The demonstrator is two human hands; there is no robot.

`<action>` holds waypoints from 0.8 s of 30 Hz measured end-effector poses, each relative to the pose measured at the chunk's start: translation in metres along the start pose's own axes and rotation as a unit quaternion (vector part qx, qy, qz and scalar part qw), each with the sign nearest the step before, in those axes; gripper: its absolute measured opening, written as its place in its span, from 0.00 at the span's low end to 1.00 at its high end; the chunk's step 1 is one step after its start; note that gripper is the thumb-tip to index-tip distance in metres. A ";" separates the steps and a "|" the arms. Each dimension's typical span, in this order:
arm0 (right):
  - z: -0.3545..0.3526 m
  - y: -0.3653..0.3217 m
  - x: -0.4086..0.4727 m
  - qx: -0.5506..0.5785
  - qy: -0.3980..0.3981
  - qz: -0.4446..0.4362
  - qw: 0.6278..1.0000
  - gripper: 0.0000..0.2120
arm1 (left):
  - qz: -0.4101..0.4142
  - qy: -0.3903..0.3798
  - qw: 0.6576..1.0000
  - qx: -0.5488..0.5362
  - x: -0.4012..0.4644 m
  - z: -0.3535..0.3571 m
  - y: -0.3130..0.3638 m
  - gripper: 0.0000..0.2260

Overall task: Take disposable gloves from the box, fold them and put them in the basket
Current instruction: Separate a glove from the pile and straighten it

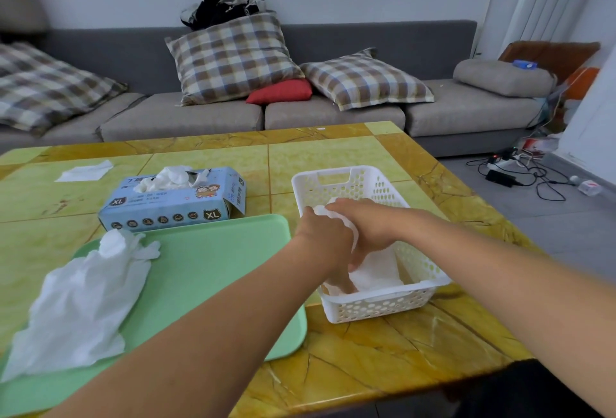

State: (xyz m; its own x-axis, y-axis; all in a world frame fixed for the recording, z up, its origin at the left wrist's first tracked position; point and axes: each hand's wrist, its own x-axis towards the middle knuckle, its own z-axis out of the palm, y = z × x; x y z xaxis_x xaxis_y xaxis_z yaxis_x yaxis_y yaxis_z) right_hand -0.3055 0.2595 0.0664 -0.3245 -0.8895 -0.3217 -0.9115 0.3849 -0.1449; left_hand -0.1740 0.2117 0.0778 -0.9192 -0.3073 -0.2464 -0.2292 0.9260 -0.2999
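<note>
Right now you are at the placing step: both your hands are down inside the white basket point(366, 309) at centre right of the frame, setting a folded glove point(336, 217) onto the white pile point(376, 272) already lying in it. Your left hand point(325, 239) and right hand point(370, 229) meet over that glove, fingers curled around it, so both are grasping it rather than releasing. How far the fingertips reach under the fabric is hidden by the hands themselves.

Next, I judge, you will need to let go cleanly so the fold stays flat, then draw both hands out over the basket's near rim. An unfolded glove point(83, 301) lies spread on the green tray point(213, 271) at lower left, the likely next piece. The glove box point(173, 201) sits just beyond the tray, with more gloves bunched out of its opening.
</note>
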 end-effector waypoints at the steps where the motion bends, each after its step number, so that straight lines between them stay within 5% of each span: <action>1: -0.002 0.000 -0.007 0.011 0.014 0.000 1.000 0.61 | 0.002 0.001 1.000 -0.015 0.000 0.000 -0.001 0.29; 4: -0.007 -0.004 -0.027 0.033 0.066 -0.015 0.997 0.40 | 0.002 -0.006 0.997 -0.083 -0.003 -0.007 -0.009 0.21; 7: -0.001 -0.008 -0.037 0.029 0.028 -0.003 0.999 0.14 | 0.001 -0.032 0.993 -0.110 0.001 -0.010 -0.016 0.16; 11: 0.001 -0.014 -0.048 0.130 -0.108 0.012 0.986 0.15 | 0.000 -0.032 0.998 -0.054 0.004 -0.005 -0.015 0.12; 15: -0.003 -0.014 -0.061 0.299 -0.202 -0.052 0.931 0.13 | -0.011 -0.017 0.999 -0.040 0.007 -0.001 -0.015 0.10; 17: -0.002 -0.012 -0.059 0.316 -0.171 -0.059 0.931 0.13 | -0.015 -0.014 0.999 -0.040 0.007 0.001 -0.015 0.13; 19: 0.000 -0.009 -0.048 0.217 -0.046 -0.062 0.973 0.09 | -0.016 -0.014 0.999 -0.038 0.008 0.002 -0.015 0.18; 20: 0.001 -0.009 -0.043 0.138 0.000 -0.050 0.989 0.15 | -0.014 -0.017 0.999 -0.033 0.008 0.003 -0.015 0.21; 22: 0.009 -0.012 -0.035 0.016 0.006 -0.006 1.000 0.35 | -0.014 -0.024 0.999 -0.018 0.009 0.004 -0.014 0.24; 24: 0.016 -0.012 -0.029 -0.026 -0.035 0.017 0.999 0.43 | -0.016 -0.021 1.000 -0.014 0.010 0.005 -0.013 0.25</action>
State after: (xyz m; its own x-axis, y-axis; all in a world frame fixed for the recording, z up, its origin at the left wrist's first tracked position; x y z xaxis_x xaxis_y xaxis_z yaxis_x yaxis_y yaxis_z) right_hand -0.2808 0.2848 0.0626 -0.3394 -0.8560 -0.3899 -0.9127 0.4000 -0.0837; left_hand -0.1790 0.1954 0.0741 -0.8968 -0.3458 -0.2762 -0.2682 0.9210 -0.2824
